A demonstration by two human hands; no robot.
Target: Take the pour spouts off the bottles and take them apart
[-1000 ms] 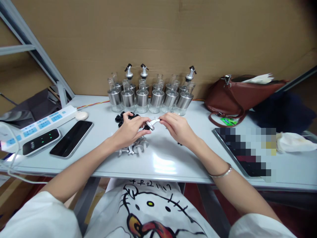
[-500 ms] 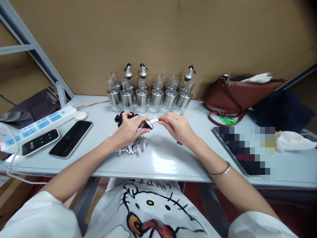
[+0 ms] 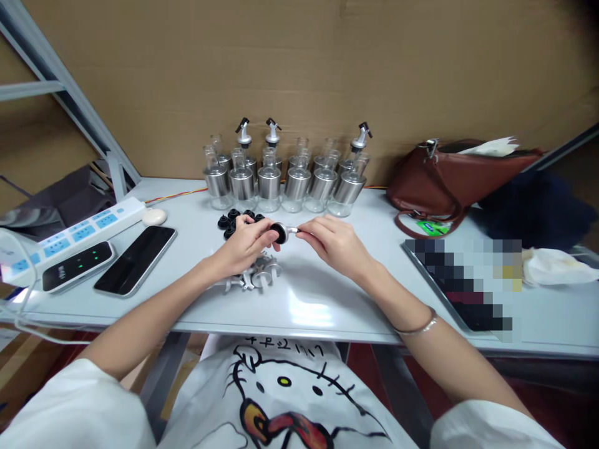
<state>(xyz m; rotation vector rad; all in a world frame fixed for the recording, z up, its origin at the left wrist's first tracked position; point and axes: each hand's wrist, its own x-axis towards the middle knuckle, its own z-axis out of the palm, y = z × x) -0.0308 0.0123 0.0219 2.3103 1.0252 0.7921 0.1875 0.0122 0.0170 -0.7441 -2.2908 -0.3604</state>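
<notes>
Between my two hands, above the table, is a pour spout (image 3: 282, 233) with a silver body and a black base. My left hand (image 3: 248, 246) grips its base end between thumb and fingers. The fingers of my right hand (image 3: 334, 243) pinch the small black part at the spout's tip. Behind my left hand lie several black stoppers (image 3: 229, 219), partly hidden by it. A pile of silver spout parts (image 3: 262, 275) lies just in front of that hand. Further back stand rows of glass bottles (image 3: 298, 184) with steel sleeves; three at the back carry spouts with black flaps.
To the left are a phone (image 3: 135, 260), a black device with green lights (image 3: 78, 266), a power strip (image 3: 84, 234) and a round white case (image 3: 154, 217). A brown bag (image 3: 449, 181) and a pixelated tray (image 3: 435, 287) are on the right. Cardboard (image 3: 309, 75) stands behind.
The spout has turned in my hands, so its black underside now faces more toward me. My left fingers have closed in around the base; my right hand has shifted slightly.
</notes>
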